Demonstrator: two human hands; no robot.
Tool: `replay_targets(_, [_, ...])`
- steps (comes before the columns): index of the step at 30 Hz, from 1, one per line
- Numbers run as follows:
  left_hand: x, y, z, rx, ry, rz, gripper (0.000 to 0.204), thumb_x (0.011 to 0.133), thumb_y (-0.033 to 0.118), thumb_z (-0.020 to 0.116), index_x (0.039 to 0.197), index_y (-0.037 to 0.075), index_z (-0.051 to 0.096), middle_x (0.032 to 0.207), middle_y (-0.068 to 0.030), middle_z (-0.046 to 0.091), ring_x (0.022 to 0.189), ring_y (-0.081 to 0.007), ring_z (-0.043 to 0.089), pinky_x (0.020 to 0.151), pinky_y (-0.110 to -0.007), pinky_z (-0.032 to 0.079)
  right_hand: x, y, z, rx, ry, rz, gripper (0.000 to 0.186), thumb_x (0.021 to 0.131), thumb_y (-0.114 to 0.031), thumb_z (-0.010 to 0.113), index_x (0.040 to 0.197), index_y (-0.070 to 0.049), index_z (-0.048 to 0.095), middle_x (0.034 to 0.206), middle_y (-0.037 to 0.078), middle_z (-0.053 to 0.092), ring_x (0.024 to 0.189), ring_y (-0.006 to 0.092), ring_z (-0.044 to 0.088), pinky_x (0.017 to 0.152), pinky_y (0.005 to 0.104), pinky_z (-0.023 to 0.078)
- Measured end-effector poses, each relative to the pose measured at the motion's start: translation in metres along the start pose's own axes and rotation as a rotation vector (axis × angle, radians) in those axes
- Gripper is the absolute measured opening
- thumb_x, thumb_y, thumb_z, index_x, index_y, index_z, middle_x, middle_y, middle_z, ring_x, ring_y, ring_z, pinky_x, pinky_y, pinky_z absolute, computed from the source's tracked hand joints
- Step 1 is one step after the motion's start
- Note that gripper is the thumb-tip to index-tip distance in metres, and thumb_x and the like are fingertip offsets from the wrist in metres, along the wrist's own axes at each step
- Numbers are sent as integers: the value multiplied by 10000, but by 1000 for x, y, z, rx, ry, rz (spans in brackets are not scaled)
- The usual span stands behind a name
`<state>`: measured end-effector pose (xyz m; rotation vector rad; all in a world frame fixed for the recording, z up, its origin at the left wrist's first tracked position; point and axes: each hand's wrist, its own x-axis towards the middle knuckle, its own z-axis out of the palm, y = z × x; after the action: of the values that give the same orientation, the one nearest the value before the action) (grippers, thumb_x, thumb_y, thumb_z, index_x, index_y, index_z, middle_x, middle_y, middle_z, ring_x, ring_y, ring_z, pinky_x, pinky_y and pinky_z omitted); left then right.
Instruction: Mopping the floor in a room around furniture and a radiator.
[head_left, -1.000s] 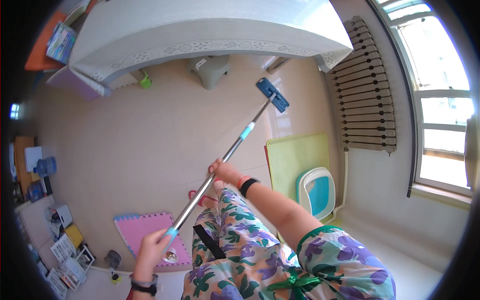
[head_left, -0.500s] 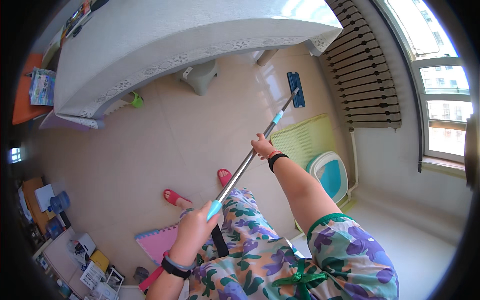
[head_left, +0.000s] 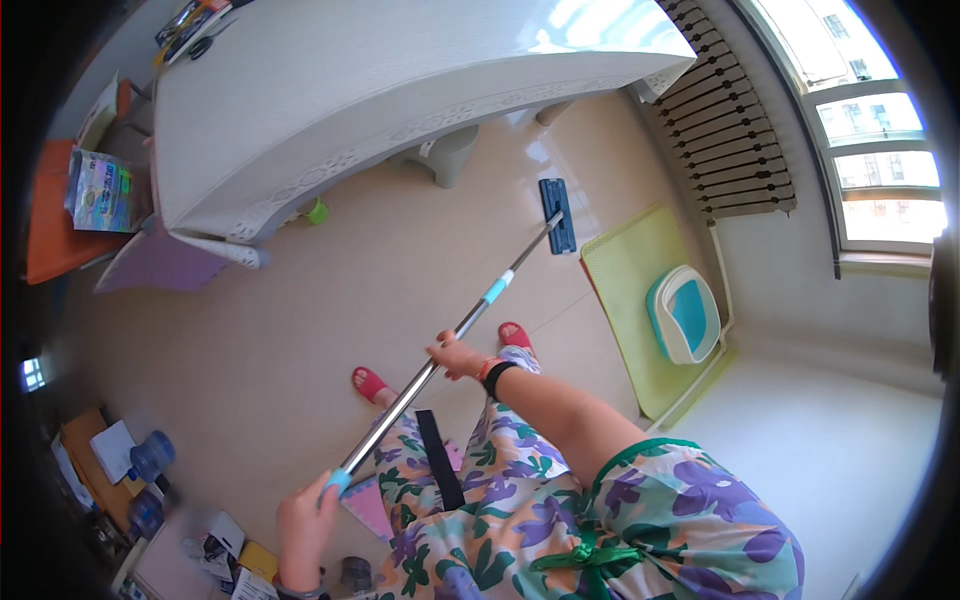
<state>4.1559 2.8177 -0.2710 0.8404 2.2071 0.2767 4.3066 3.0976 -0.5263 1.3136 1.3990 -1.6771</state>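
Note:
A flat mop with a metal pole and light-blue grips runs slantwise across the view. Its dark blue rectangular head lies on the glossy beige floor, between the table and a green mat. My left hand is closed round the blue end grip of the pole, low in the view. Farther up, my right hand wraps the metal shaft near its middle. My feet in red slippers stand apart on either side of the pole.
A table with a white cloth spans the far side, a grey stool partly beneath it. On the right are the green mat, a white-and-blue litter tray and a radiator. Water jugs stand at lower left.
Both hands and the mop have moved left and toward me, the mop head sliding away from the radiator. The view has shifted too, and more of the green mat shows.

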Motion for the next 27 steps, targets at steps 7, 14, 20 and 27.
replay_targets(7, [-85, -185, -135, 172, 108, -234, 222, 861, 146, 564, 973, -35, 626, 675, -165, 588, 579, -265, 561, 569, -325, 443, -3, -61, 233, -81, -265, -274, 690, 875, -497, 453, 1298, 9, 249, 1059, 213, 575, 724, 287, 639, 645, 369, 532])
replay_targets(14, [-117, -211, -221, 234, 80, -323, 341, 919, 292, 529, 974, -30, 626, 697, -114, 611, 539, -176, 544, 495, -342, 416, -54, -137, 294, -73, -444, -276, 576, 909, -523, 381, 1220, -38, 362, 806, 166, 617, 566, 248, 606, 527, 354, 512])
replay_targets(20, [-101, -175, -164, -237, -48, -202, 319, 890, 188, 590, 1119, -34, 580, 934, -55, 636, 682, -125, 542, 612, -247, 452, -46, -95, 231, -223, -217, -355, 514, 938, -479, 301, 1071, -29, 512, 723, 118, 630, 566, 222, 622, 530, 356, 508])
replay_targets(27, [-64, -58, -70, -369, -221, -251, 357, 826, 93, 616, 1166, -5, 575, 632, -32, 535, 504, -109, 484, 465, -252, 406, -42, -27, 102, -180, 383, -207, 370, 860, -352, 410, 1045, -58, 536, 946, 178, 650, 893, 350, 623, 758, 440, 497])
